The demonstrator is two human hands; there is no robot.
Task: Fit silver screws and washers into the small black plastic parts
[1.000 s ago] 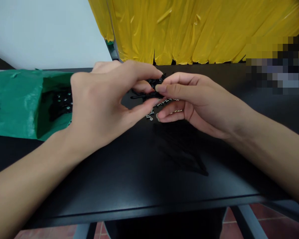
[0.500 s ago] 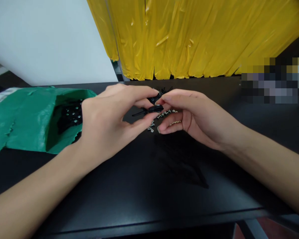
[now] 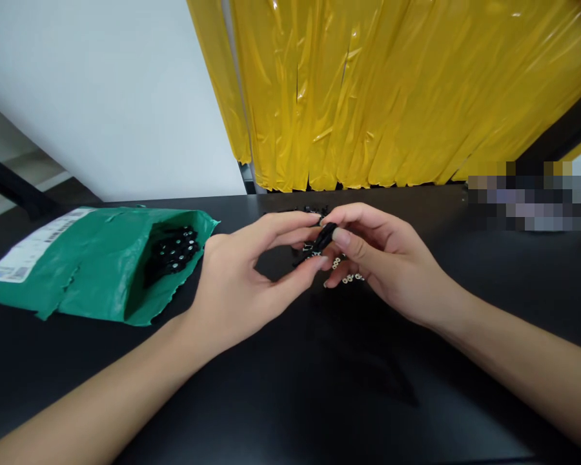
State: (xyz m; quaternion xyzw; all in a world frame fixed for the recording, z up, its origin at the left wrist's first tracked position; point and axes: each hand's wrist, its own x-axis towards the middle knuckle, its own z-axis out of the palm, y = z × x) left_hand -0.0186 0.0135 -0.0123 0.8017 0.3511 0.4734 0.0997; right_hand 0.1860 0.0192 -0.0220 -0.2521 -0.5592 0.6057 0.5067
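Yellow plastic sheeting (image 3: 392,97) hangs behind a black worktop (image 3: 281,387), with a pale wall at 10 o'clock. Near the middle of the view, a small black plastic part (image 3: 319,242) sits raised just above the worktop, pinched from both sides. The left hand (image 3: 242,284) comes in from 8 o'clock, its thumb and forefinger closed on the lower end of the part. The right hand (image 3: 382,265) comes in from 4 o'clock, its fingers (image 3: 341,236) closed on the upper end, so both hands grip the same piece and their fingertips nearly meet.

Directly beneath the right hand's curled fingers lies a scatter of small silver screws (image 3: 346,274) on the worktop. At 12 o'clock from the hands, close to the sheeting, a few more small black pieces (image 3: 310,210) lie on the surface. Well apart at 9 o'clock lies a torn green mailing bag (image 3: 77,265) with a white label, its open mouth facing the hands and showing a heap of black parts with silver centres (image 3: 174,248) inside.
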